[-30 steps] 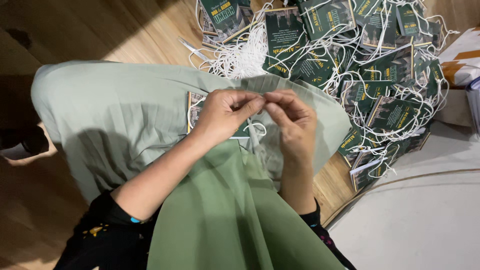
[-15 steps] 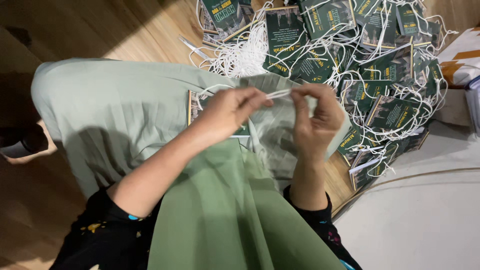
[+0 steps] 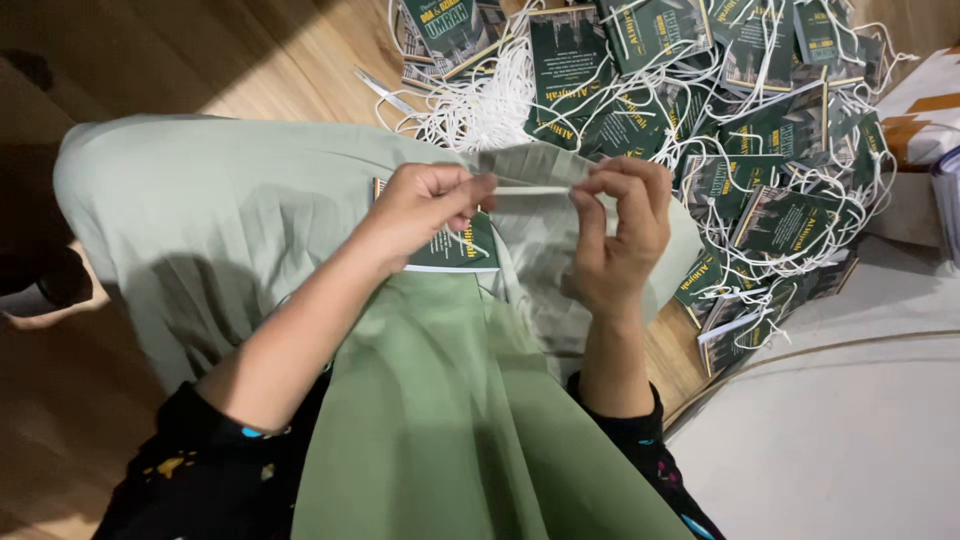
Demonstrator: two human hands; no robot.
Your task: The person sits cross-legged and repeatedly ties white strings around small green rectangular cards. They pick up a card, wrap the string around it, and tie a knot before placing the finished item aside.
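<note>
My left hand [image 3: 425,205] and my right hand [image 3: 620,235] pinch the two ends of a short white cord [image 3: 530,190], held taut between them above my lap. Just under my left hand a dark green booklet [image 3: 455,250] lies on the pale green cloth [image 3: 230,230] that covers my legs. The cord's link to the booklet is hidden by my fingers.
A heap of dark green booklets [image 3: 760,130] tangled with white cords [image 3: 480,100] fills the wooden floor [image 3: 200,60] beyond my knees. A grey-white cushion or mat [image 3: 850,430] lies at the lower right. A patterned cloth [image 3: 925,100] sits at the right edge.
My hands were close together, fingers working at one spot. They have drawn apart sideways, and the white cord is now stretched straight between them.
</note>
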